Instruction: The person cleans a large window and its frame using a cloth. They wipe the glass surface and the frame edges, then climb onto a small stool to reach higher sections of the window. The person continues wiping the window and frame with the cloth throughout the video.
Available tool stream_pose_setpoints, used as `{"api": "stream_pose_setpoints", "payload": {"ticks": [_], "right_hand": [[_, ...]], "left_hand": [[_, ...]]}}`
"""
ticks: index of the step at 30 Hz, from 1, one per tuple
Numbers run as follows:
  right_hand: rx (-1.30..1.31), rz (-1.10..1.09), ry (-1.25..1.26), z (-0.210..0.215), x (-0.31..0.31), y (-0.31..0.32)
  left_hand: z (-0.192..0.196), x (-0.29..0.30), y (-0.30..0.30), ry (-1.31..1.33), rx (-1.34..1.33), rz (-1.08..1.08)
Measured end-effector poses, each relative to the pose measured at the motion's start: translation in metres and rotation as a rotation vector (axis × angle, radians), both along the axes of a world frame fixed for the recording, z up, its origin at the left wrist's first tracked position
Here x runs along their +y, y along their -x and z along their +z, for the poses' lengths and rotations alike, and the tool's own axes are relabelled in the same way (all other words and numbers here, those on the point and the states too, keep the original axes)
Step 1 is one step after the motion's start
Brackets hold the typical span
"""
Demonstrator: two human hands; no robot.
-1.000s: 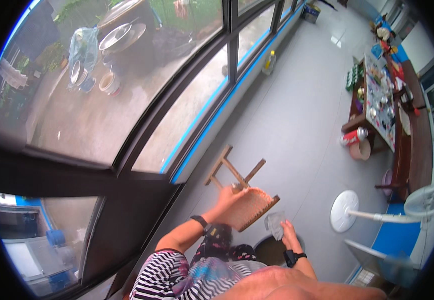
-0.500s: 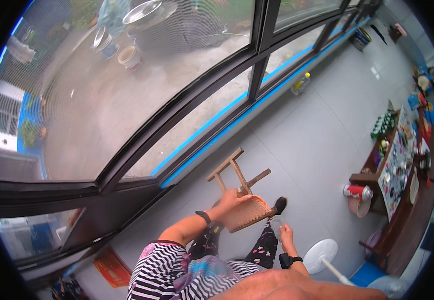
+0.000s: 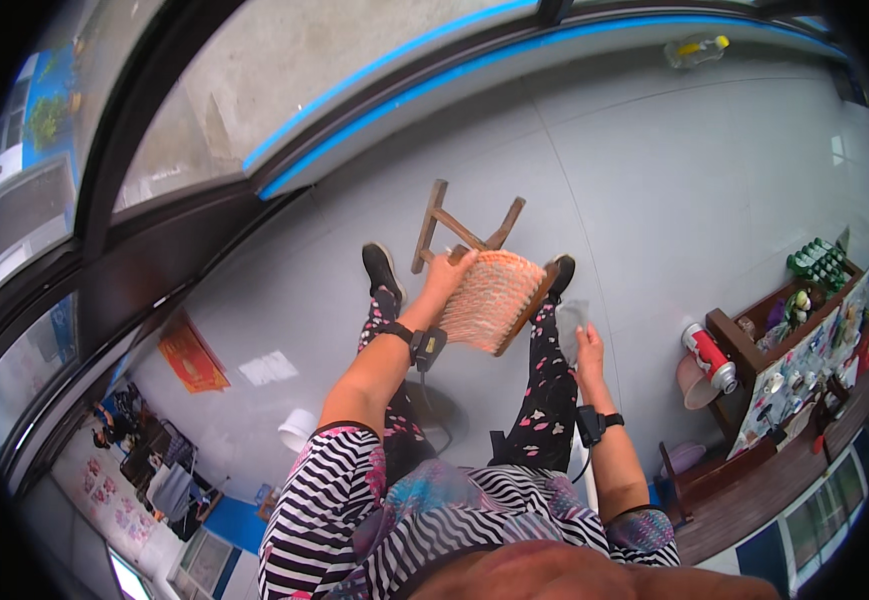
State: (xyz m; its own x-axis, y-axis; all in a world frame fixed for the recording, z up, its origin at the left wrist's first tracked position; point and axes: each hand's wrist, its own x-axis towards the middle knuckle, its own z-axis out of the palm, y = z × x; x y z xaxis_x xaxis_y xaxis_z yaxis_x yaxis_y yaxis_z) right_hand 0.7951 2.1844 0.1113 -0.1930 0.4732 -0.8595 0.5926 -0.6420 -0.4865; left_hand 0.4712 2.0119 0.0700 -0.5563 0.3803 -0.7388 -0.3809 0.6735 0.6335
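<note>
"What's changing for you right now?"

"My view is swinging round. Both my shoes (image 3: 381, 268) are showing, whereas half a second ago only the right one was plainly showing. The yellow-capped bottle (image 3: 696, 52) is sitting nearer the upper edge of what I'm seeing."

"And the stool (image 3: 494, 295)?"

"It's tilting in front of me, its woven orange-and-white seat facing my way and its wooden legs pointing away, toward the window side. My left hand (image 3: 444, 282) is keeping the same hold, its fingers closing round the frame beside the weave. I'm not able to tell whether any leg is touching the floor."

"What's your other hand doing?"

"My right hand (image 3: 589, 352) is pinching a pale grey piece (image 3: 573, 316), perhaps a cloth; it's blurring too much for me to be sure. It's hanging just beside the seat's right edge, and a gap is showing between them."

"So what's that meaning for the work?"

"I'm judging that the left is steadying the stool while the right isn't working on the seat at this instant. My viewpoint is shifting more than my grip is."
</note>
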Motion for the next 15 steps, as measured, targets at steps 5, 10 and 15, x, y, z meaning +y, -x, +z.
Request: {"api": "stream_pose_setpoints", "payload": {"ticks": [5, 10, 15], "right_hand": [[-0.112, 0.114, -0.148, -0.032, 0.013, 0.030], [-0.073, 0.208, -0.228, -0.095, 0.024, 0.093], [-0.055, 0.620, -0.773, -0.148, 0.036, 0.184]], "left_hand": [[-0.074, -0.053, -0.030, 0.038, -0.219, 0.464], [-0.080, -0.104, -0.002, 0.293, -0.304, 0.490], [-0.088, -0.132, 0.009, 0.341, -0.161, 0.467]]}}
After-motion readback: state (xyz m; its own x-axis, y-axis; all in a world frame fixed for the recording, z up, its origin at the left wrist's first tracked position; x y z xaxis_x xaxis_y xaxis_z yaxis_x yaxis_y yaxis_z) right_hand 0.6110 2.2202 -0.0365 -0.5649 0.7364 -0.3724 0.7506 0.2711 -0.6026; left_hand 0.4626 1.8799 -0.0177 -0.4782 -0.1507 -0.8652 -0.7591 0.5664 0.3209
